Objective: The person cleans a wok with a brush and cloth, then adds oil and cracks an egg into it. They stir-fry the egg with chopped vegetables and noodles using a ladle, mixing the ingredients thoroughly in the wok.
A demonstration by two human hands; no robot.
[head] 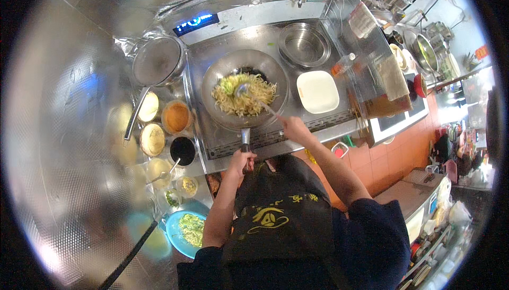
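A steel wok point(212, 87) stands on the stove in front of me, holding noodles point(238, 103) and pale green shredded vegetables point(227, 86). My left hand point(241, 161) grips the dark end of the wok's handle point(245, 136). In my right hand point(296, 129) is the handle of a ladle point(243, 88), whose bowl rests among the noodles. That ladle looks slightly blurred. Right of the wok sits a cream square plate point(318, 92), with a round steel pan point(304, 45) behind it.
Left of the stove are a fine-mesh strainer point(156, 61), a container of orange-brown powder point(176, 117), a pot of dark sauce point(182, 151) and several other seasoning containers. A blue basin point(175, 230) of shredded vegetables lies lower left. A bottle point(343, 64) stands near the right-hand metal partition point(350, 31).
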